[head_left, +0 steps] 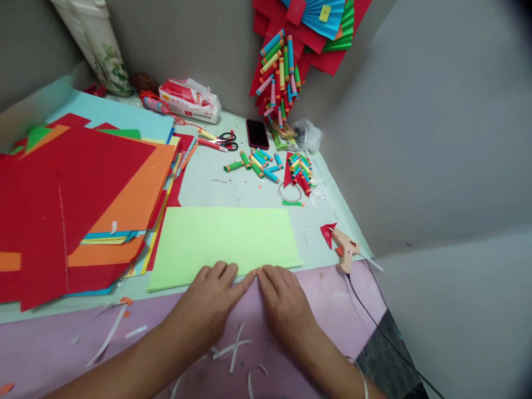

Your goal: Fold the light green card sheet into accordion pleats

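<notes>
A light green sheet of paper (233, 238) lies folded into a long rectangle in front of me. At its near edge, my left hand (211, 296) bends its fingers over the paper, its thumb stretched to the right. Pressed on the same edge just beside it is my right hand (286, 296), fingers close together and pointing away from me. The tips of both hands meet around the middle of the fold. Both hands are closed on this edge; what lies under the fingertips is hidden.
Stacked coloured paper (103, 205) covers the left side. Behind lie scissors (226, 141), a phone (257, 134), a tissue pack (191, 100) and several small paper rolls (257, 163). A corded glue gun (346, 249) rests at right. White paper strips (233, 348) lie nearer me.
</notes>
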A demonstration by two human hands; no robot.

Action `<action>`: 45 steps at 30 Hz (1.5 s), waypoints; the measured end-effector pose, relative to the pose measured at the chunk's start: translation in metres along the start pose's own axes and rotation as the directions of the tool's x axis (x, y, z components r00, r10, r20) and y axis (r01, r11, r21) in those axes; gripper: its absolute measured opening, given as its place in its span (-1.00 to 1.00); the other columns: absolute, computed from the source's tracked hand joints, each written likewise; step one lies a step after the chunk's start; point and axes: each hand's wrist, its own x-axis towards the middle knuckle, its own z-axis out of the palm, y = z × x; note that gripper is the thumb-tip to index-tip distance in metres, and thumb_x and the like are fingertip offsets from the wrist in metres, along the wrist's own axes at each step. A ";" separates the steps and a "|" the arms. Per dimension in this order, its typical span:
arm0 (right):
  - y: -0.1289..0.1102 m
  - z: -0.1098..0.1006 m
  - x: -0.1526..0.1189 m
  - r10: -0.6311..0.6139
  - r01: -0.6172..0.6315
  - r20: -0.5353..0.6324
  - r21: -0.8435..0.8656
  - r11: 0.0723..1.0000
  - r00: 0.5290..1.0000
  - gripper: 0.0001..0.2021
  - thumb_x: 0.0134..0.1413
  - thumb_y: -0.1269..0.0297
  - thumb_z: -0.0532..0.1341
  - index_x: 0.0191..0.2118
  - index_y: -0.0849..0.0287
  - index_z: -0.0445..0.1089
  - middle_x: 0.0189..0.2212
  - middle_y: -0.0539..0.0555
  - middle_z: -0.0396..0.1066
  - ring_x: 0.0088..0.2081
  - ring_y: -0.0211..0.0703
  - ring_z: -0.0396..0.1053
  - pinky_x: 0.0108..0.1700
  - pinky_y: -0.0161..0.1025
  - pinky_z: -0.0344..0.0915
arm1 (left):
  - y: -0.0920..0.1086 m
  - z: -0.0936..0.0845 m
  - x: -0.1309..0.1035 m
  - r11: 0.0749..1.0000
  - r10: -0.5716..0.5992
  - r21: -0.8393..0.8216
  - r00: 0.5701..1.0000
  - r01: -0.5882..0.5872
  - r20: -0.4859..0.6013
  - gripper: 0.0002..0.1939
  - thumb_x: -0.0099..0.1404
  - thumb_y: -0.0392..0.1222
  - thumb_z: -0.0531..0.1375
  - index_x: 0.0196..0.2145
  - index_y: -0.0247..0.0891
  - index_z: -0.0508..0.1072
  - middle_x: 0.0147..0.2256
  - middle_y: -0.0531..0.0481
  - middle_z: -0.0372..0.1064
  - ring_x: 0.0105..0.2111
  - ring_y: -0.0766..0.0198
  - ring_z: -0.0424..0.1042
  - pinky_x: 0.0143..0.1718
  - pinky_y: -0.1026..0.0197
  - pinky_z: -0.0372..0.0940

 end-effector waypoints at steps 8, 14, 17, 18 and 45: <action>0.006 0.005 -0.012 0.026 -0.035 -0.098 -0.094 0.995 0.995 -0.63 0.24 0.62 0.01 0.10 0.40 0.37 -0.07 0.28 0.50 -0.02 0.02 0.38 0.05 0.00 0.36 | -0.002 0.014 -0.002 1.000 0.006 0.018 0.993 -0.004 -0.116 -0.19 0.17 -0.52 0.08 0.34 -0.02 0.20 -0.05 -0.19 0.39 -0.08 -0.02 0.32 -0.11 -0.03 0.27; 0.018 -0.001 -0.019 0.102 -0.120 -0.097 -0.198 0.973 0.990 -0.60 0.18 0.66 0.02 0.08 0.36 0.38 -0.12 0.27 0.49 -0.06 0.04 0.38 0.02 0.02 0.37 | -0.002 0.011 -0.002 0.999 -0.004 0.033 0.994 0.008 -0.110 -0.16 0.15 -0.54 0.07 0.34 0.01 0.20 -0.05 -0.19 0.39 -0.09 -0.02 0.33 -0.13 -0.03 0.26; 0.026 -0.008 -0.020 0.126 -0.143 -0.085 -0.259 0.955 0.988 -0.61 0.18 0.66 0.01 0.06 0.37 0.38 -0.16 0.27 0.48 -0.11 0.04 0.37 -0.03 0.02 0.38 | -0.001 0.007 -0.001 1.000 -0.013 0.023 0.996 0.015 -0.089 -0.14 0.13 -0.56 0.08 0.33 0.03 0.21 -0.05 -0.18 0.40 -0.09 -0.02 0.33 -0.13 -0.02 0.26; 0.027 -0.009 -0.020 0.130 -0.147 -0.078 -0.270 0.952 0.988 -0.62 0.18 0.67 0.02 0.05 0.38 0.39 -0.17 0.27 0.48 -0.12 0.05 0.37 -0.04 0.02 0.38 | -0.001 0.006 -0.001 1.000 -0.016 0.019 0.997 0.018 -0.082 -0.14 0.13 -0.57 0.08 0.33 0.04 0.22 -0.05 -0.17 0.40 -0.09 -0.01 0.34 -0.13 -0.01 0.26; -0.005 -0.002 -0.012 0.122 -0.131 -0.123 -0.070 0.989 0.985 -0.49 0.16 0.65 -0.01 0.19 0.28 0.32 0.10 0.29 0.43 0.15 0.06 0.34 0.12 0.07 0.38 | -0.001 0.014 -0.002 1.000 -0.008 0.007 0.998 0.008 -0.067 -0.17 0.20 -0.47 0.11 0.38 -0.01 0.10 -0.01 -0.21 0.35 -0.05 0.01 0.30 -0.07 -0.03 0.25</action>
